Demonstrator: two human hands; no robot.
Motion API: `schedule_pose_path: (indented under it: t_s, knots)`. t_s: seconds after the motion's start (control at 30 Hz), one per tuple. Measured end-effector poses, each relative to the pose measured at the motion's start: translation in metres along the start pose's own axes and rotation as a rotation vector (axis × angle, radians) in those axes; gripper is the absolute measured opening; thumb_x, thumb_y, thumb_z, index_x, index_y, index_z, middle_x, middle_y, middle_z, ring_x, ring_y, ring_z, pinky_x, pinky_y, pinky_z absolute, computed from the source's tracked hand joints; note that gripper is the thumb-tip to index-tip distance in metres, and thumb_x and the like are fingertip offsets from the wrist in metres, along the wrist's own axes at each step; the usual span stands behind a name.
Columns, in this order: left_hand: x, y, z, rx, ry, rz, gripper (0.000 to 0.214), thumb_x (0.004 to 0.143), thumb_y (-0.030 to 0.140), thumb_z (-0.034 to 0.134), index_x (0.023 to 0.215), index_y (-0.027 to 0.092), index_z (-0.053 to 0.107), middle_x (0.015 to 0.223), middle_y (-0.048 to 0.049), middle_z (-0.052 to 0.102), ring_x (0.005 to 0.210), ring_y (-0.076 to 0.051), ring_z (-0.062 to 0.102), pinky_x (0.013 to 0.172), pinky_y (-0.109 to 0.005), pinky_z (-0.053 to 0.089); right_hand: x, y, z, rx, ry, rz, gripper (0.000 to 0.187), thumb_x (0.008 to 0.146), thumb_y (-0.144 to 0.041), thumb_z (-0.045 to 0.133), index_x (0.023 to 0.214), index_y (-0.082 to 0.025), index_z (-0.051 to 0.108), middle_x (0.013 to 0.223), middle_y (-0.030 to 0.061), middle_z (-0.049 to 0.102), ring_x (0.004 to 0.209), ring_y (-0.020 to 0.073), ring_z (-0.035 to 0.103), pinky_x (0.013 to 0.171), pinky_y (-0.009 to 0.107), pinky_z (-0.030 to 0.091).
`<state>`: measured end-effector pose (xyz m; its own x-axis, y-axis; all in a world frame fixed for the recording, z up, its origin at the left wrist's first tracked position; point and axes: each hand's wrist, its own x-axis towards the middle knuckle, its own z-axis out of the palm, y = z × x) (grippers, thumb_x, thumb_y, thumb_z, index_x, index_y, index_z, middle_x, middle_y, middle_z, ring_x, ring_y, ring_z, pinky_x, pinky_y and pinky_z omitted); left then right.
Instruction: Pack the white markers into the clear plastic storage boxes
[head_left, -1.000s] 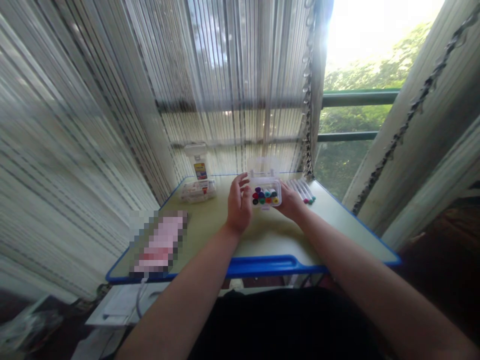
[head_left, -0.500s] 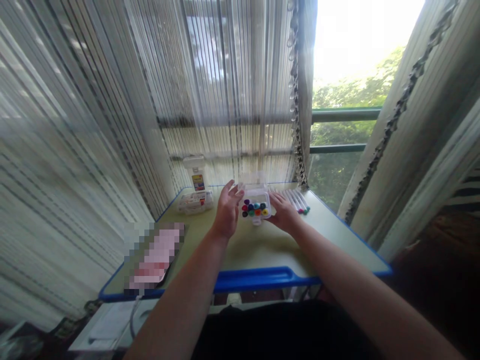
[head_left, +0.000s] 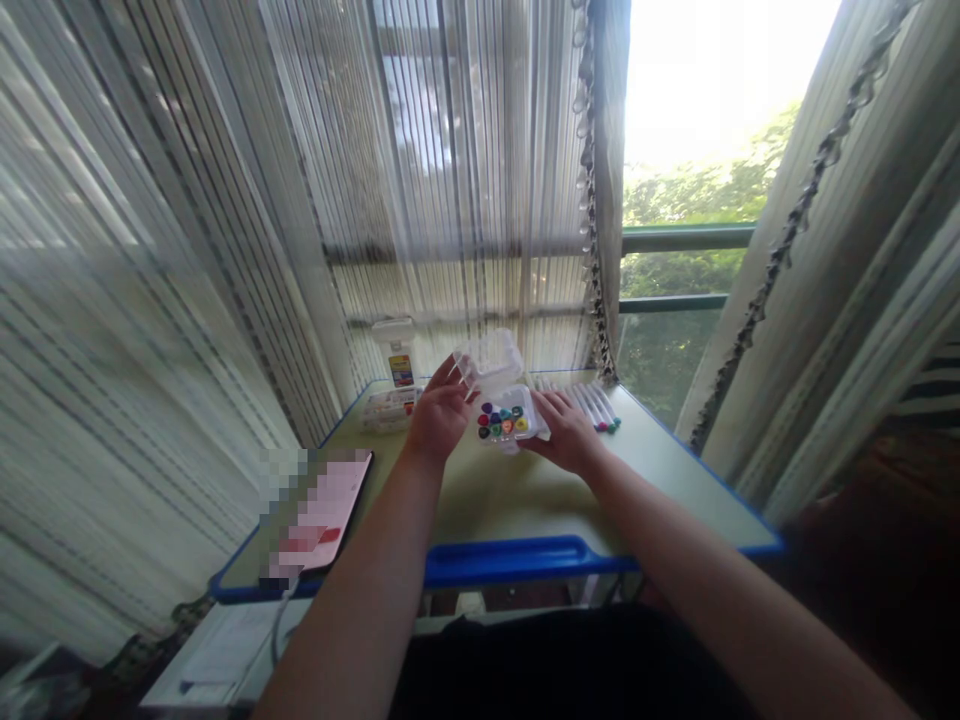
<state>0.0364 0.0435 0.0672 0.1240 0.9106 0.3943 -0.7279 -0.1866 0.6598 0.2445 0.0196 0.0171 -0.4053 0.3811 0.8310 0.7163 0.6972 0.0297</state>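
Observation:
A clear plastic marker box (head_left: pixel 533 423) is held up over the table with its hinged lid (head_left: pixel 491 358) raised. Several round coloured marker ends (head_left: pixel 501 421) in purple, red, green, orange and yellow face me inside it. My left hand (head_left: pixel 441 420) is at the box's left, its fingers gripping the left edge of the lid. On the other side my right hand (head_left: pixel 564 432) clasps the box body. Just beyond that hand, a row of white markers (head_left: pixel 596 404) with coloured ends lies on the table, partly hidden by my fingers.
Another clear case (head_left: pixel 386 408) stands open at the back left, a printed label (head_left: pixel 401 370) on its upright lid. A pink tablet-like device (head_left: pixel 334 510), partly pixelated, lies left on the blue-edged table (head_left: pixel 667 500). Curtains (head_left: pixel 465 180) hang behind.
My left hand has shifted left and turned, now gripping the lid. The lid has swung up and tilted left, and the box has tipped slightly. My right hand stays on the box.

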Motion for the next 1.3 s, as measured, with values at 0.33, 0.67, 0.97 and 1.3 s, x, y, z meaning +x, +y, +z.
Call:
schedule_pose_path:
  t_s: [0.33,0.67,0.97,1.3]
  knots:
    - [-0.013,-0.002,0.012,0.007,0.072,0.080,0.015,0.074,0.033,0.067,0.083,0.021,0.064,0.097,-0.0008,0.070,0.103,-0.019,0.061,0.096,-0.040,0.042,-0.003,0.008,0.005,-0.015,0.027,0.067,0.066,0.083,-0.057,0.049,0.131,-0.011,0.043,0.112,0.0186,0.060,0.104,0.0319,0.055,0.088,0.050,0.047]
    - [-0.016,-0.001,0.010,0.121,0.149,0.096,0.037,0.072,0.058,0.057,0.075,0.021,0.058,0.103,-0.0049,0.067,0.111,-0.025,0.056,0.089,-0.042,0.043,-0.007,0.012,0.013,0.006,0.002,0.167,0.067,0.085,-0.058,0.044,0.136,-0.014,0.039,0.121,0.0181,0.058,0.114,0.0316,0.054,0.093,0.050,0.046]
    - [-0.025,-0.024,0.010,0.693,0.012,0.358,0.026,0.075,0.039,0.064,0.093,0.022,0.056,0.108,-0.0059,0.061,0.100,-0.020,0.059,0.082,-0.034,0.048,-0.008,0.013,0.014,-0.003,0.022,0.175,0.063,0.086,-0.053,0.046,0.135,-0.013,0.039,0.121,0.0192,0.058,0.113,0.0315,0.054,0.093,0.050,0.046]
    - [-0.041,-0.038,0.004,1.474,-0.129,0.905,0.056,0.083,0.046,0.054,0.128,0.016,0.039,0.143,-0.0217,0.031,0.136,-0.031,0.027,0.107,-0.051,0.029,-0.008,0.012,0.013,0.003,0.118,0.173,0.059,0.087,-0.047,0.047,0.135,-0.014,0.039,0.120,0.0196,0.057,0.110,0.0319,0.054,0.092,0.050,0.045]
